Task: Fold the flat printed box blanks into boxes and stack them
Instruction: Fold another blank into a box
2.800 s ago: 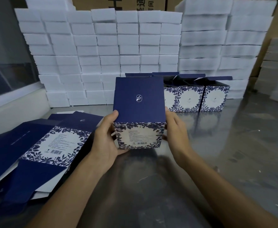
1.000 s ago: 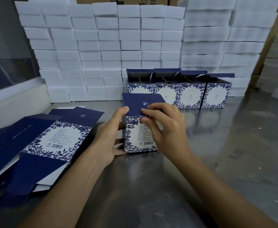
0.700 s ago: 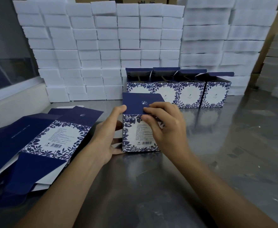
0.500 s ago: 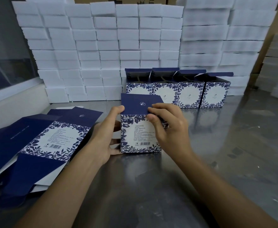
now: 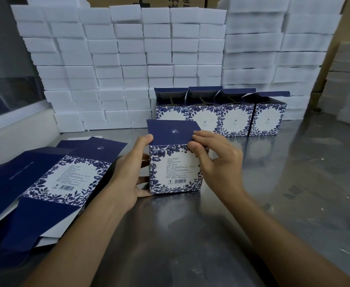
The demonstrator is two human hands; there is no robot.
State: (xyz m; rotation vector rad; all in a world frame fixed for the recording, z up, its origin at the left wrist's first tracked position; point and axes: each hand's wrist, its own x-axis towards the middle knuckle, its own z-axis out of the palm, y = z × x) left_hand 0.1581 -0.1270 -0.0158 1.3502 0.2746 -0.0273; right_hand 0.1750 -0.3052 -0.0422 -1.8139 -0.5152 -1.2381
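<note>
Hands (image 5: pixel 126 175) (image 5: pixel 217 160) flank upright box (image 5: pixel 175 170), gripping sides.

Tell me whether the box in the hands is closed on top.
Closed, or nearly so: the navy lid lies flat over the box, with the right hand pinching its front corner and the left hand gripping the side.

steel table (image 5: pixel 283 183), foam blocks (image 5: pixel 128 65) — window (image 5: pixel 6 65)

Four open-topped folded boxes (image 5: pixel 221 119) in a row, one closed box (image 5: pixel 175 168), two hands (image 5: pixel 128 175).
</note>
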